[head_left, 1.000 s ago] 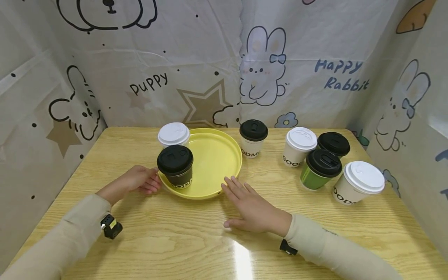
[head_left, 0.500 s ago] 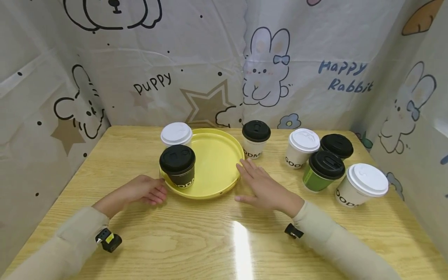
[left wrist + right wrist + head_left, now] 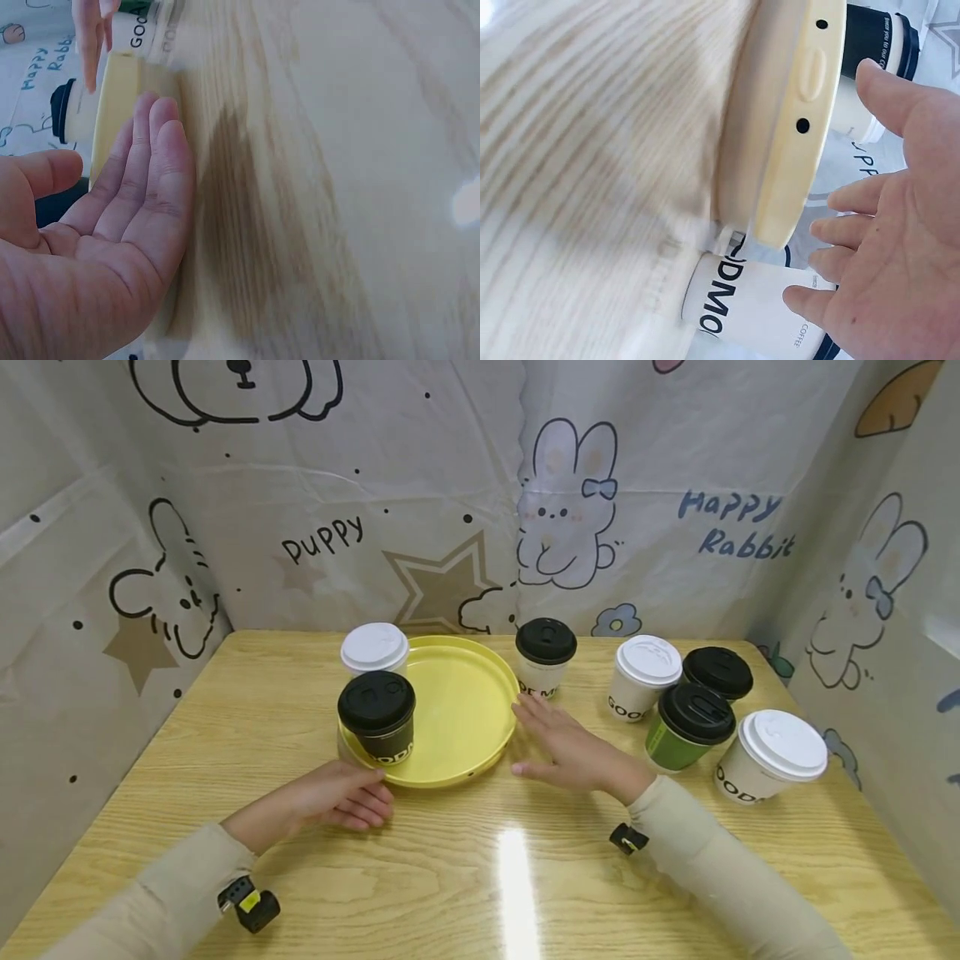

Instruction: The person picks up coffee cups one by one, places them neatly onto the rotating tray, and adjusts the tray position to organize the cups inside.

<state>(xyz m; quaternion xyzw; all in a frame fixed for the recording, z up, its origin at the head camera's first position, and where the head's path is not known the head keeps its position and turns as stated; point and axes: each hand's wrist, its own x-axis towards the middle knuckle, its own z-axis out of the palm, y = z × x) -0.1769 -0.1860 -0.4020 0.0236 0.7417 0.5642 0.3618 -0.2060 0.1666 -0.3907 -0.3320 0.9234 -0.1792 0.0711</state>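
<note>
Yellow, round and low-rimmed, the tray [image 3: 467,714] sits on the desk [image 3: 420,868] (a dark, black-lidded cup [image 3: 379,718] aboard), near rim by my left grip [image 3: 337,797], right rim by my right grip [image 3: 573,747], both loosely extended.

Before you, the backdrop [image 3: 450,468] reads "Puppy" and "Happy Rabbit". Cups show, in part: "OOD" on the dark cup [image 3: 385,739] and rightmost cup [image 3: 772,753], "GOO" on a white-lidded cup [image 3: 633,688], "ODMO" and "COFFEE" on a black-lidded white cup [image 3: 750,304].

We see wood-grain table [image 3: 420,868]. Directly on it: yellow tray [image 3: 465,718], black-lidded white cup [image 3: 542,677] just right of it, four more lidded cups [image 3: 673,742] farther right.
</note>
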